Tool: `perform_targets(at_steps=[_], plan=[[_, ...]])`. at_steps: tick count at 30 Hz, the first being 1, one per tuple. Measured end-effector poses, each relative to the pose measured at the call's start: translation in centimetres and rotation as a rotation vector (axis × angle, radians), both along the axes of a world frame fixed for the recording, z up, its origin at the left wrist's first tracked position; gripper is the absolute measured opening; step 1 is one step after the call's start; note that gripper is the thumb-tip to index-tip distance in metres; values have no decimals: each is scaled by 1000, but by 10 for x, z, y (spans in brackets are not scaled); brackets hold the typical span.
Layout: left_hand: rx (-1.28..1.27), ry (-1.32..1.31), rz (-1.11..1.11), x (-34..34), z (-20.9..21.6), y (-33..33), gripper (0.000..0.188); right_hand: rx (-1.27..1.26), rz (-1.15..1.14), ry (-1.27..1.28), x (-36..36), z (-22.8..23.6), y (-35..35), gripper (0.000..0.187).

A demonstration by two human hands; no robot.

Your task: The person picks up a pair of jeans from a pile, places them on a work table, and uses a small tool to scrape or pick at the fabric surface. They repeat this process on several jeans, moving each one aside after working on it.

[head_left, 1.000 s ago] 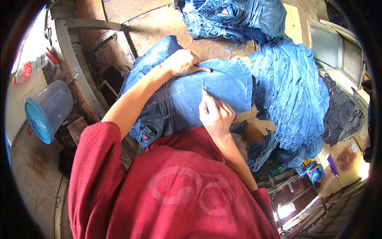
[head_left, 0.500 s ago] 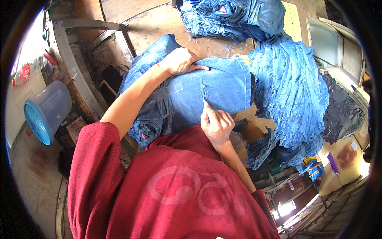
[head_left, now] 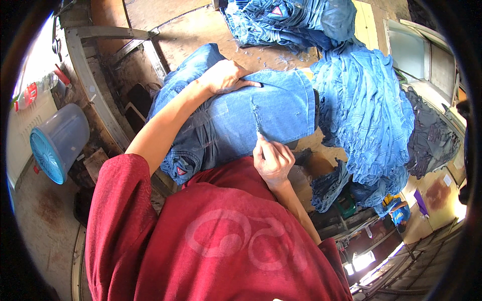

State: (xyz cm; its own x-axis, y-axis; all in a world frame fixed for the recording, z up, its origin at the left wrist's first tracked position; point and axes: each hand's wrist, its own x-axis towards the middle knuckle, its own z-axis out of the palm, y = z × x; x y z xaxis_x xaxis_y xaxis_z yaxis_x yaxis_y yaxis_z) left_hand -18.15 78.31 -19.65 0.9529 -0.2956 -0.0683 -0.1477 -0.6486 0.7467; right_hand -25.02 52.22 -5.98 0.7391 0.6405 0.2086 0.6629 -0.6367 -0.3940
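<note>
A faded blue denim trouser leg [head_left: 288, 108] lies in front of me, with a pale frayed line across it. My left hand [head_left: 227, 78] is closed on the denim at the leg's far edge, its thumb stretched over the cloth. My right hand [head_left: 273, 159] has its fingers curled and its index fingertip against the near end of the frayed line. Whatever those fingers may hold is too small to make out. The rest of the jeans [head_left: 188, 113] is bunched under my left forearm, with a small triangular patch [head_left: 180, 171] showing at the near end.
Folded jeans [head_left: 296, 22] are stacked at the back of the wooden table [head_left: 191, 27]. A tall pile of blue denim [head_left: 364, 110] stands at the right, beside dark garments [head_left: 432, 133]. At the left are a wooden frame [head_left: 98, 103] and a blue-lidded tub [head_left: 63, 140]. Another person [head_left: 399, 213] is at the far lower right.
My right fingertip has slid a little toward me, and the frayed line looks longer. My left hand keeps its place on the denim.
</note>
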Motion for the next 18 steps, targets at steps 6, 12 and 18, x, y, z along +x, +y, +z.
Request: perform_targets(at_steps=[6,12,18], plan=[[-42,-23,27,-1,0,-1,55,-22,0,43,20,-7,24,25],[-45,-92,35,-2,-8,-1,59,-76,1,31,26,-7,32,25],[-25,-94,39,-2,-8,-1,58,-70,3,16,5,-6,8,31]])
